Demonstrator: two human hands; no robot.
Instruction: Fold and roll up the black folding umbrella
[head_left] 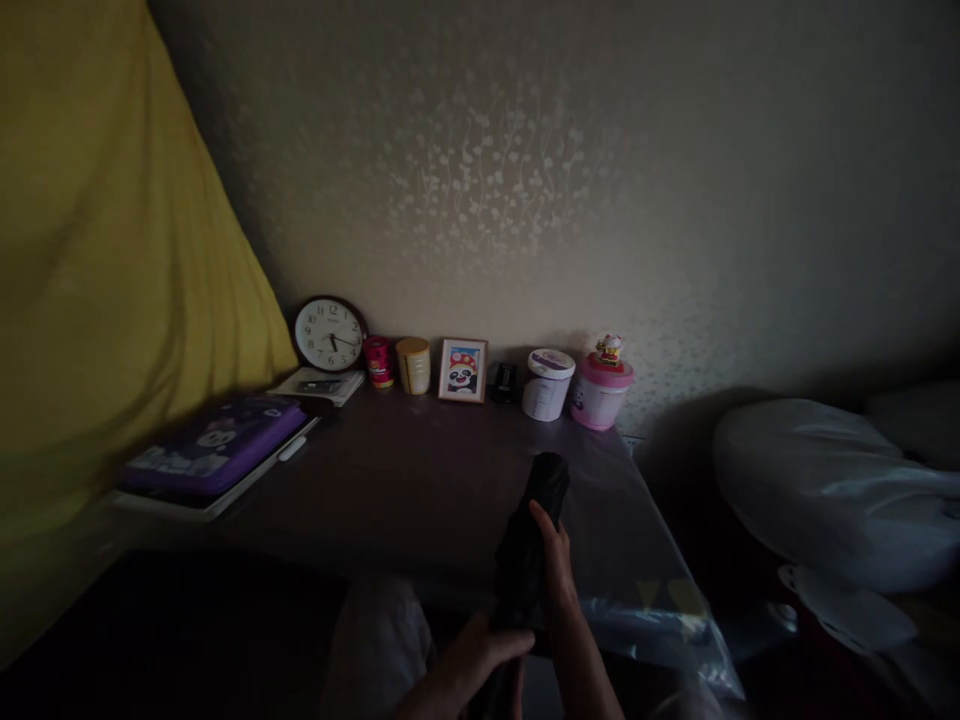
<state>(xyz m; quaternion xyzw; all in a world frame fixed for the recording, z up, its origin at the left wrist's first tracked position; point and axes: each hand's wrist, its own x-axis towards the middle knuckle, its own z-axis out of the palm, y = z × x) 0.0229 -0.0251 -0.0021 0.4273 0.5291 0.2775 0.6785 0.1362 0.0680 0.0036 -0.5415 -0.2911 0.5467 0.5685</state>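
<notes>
Head cam: R hand (553, 550) has its grip closed round the upper part of a long black bundle (517, 565), prob. a folded umbrella, & L hand (491, 645) is wrapped round the lower part, fingers mostly hidden. Bundle's tilted, far end leaning R, held over the near edge of the table (390, 480), R of centre, well apart from the clock (330, 335) & picture frame (463, 371) on the far side. Progress-wise it looks mostly gathered up, but it's in both hands, not set down; can't tell if any strap's undone, too dark.
</notes>
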